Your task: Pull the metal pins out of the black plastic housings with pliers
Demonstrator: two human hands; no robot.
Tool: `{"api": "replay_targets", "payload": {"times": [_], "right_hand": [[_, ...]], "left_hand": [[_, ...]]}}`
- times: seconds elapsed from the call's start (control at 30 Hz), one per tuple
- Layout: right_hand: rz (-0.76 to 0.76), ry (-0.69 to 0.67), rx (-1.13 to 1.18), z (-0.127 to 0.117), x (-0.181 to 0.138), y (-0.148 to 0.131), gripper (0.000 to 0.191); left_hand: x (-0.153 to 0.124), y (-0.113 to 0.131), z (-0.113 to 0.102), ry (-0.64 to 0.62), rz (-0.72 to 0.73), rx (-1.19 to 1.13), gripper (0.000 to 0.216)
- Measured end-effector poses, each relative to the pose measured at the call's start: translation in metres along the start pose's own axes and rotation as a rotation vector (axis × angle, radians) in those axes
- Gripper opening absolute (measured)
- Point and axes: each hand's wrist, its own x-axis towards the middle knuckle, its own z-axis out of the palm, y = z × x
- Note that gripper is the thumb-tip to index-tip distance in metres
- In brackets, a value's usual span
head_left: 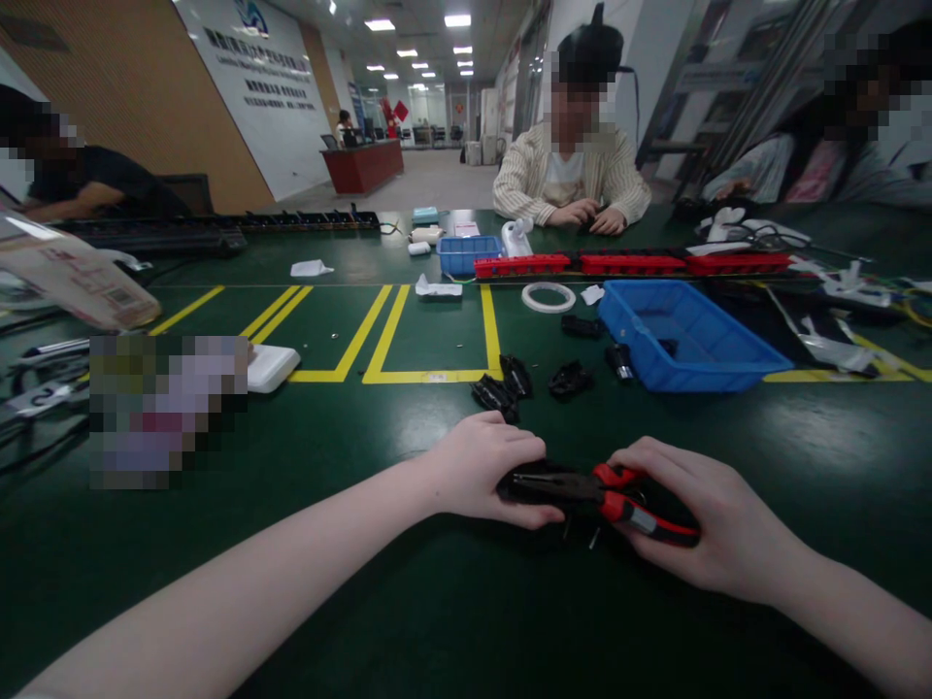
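Note:
My right hand [699, 505] is closed around the red and black handles of a pair of pliers [618, 500], whose jaws point left. In my left hand [487, 466] is a small black part [520, 485], gripped between thumb and fingers; its exact kind is hard to make out. The jaws of the pliers lie at this part, and whether they bite on it I cannot tell. Two thin metal pieces [594, 539] show just below the pliers. Several black parts [502, 383] lie on the green table just beyond my left hand.
A blue bin [691, 340] stands right of centre, with a tape roll [548, 297] to its left. Red strips [633, 264] run across the back. A white box [273, 369] and cables [44, 388] lie at left. Another person [572, 180] sits opposite.

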Motion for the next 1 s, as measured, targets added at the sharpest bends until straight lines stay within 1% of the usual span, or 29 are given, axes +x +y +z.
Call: {"api": "replay_targets", "payload": {"times": [0.13, 0.27, 0.47, 0.6, 0.83, 1.0], "right_hand": [[0.007, -0.025, 0.018, -0.0015, 0.0011, 0.0000, 0.033], [0.030, -0.017, 0.044, -0.0016, 0.0026, -0.0008, 0.031], [0.069, -0.019, 0.047, -0.0005, 0.0027, -0.0013, 0.031], [0.067, -0.016, 0.030, 0.0001, 0.0018, -0.0005, 0.031], [0.066, -0.004, -0.027, -0.0011, 0.0025, 0.0000, 0.033], [0.049, -0.011, -0.033, -0.0007, 0.0021, 0.0006, 0.032]], "left_hand": [[0.0008, 0.0008, -0.0002, -0.032, -0.005, 0.003, 0.038], [0.0013, 0.0003, 0.0006, -0.051, -0.044, 0.032, 0.038], [0.0011, -0.0009, 0.0011, -0.045, -0.072, 0.058, 0.037], [0.0014, -0.0003, 0.0003, -0.055, -0.092, 0.065, 0.036], [0.0026, 0.0003, 0.0014, -0.060, -0.175, 0.116, 0.035], [0.0030, 0.0005, -0.0015, -0.076, -0.179, 0.059, 0.037]]}}
